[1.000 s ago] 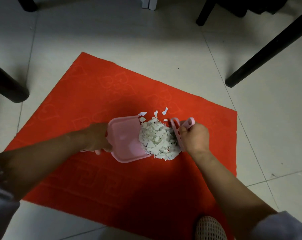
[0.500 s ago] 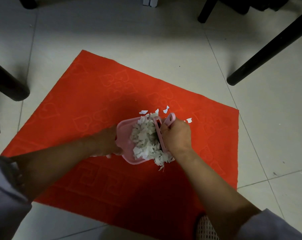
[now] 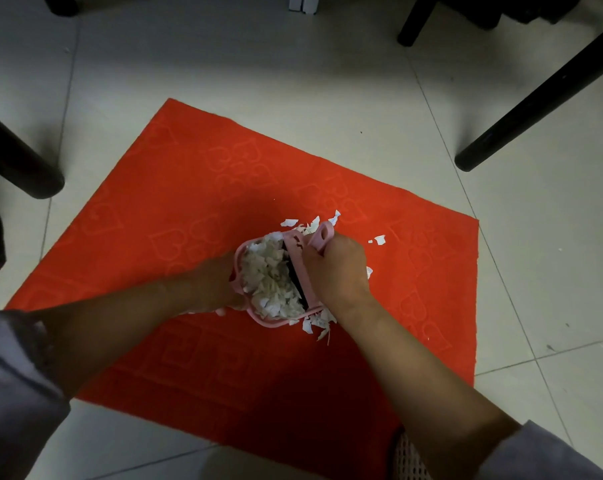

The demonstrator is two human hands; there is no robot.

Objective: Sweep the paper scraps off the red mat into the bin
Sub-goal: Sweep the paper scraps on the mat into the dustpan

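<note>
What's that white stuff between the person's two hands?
In the head view, a heap of paper scraps fills the pink dustpan held by the left hand, pushed in by the pink brush in the right hand.

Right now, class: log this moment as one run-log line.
left hand grips dustpan | right hand grips brush | scraps mostly in pan | strays on mat

White torn paper scraps (image 3: 270, 280) piled in small pink plastic dustpan (image 3: 239, 251) on red embossed mat (image 3: 161, 216), pink plastic hand brush (image 3: 305, 268) at their right, strays (image 3: 379, 239) further right.
</note>
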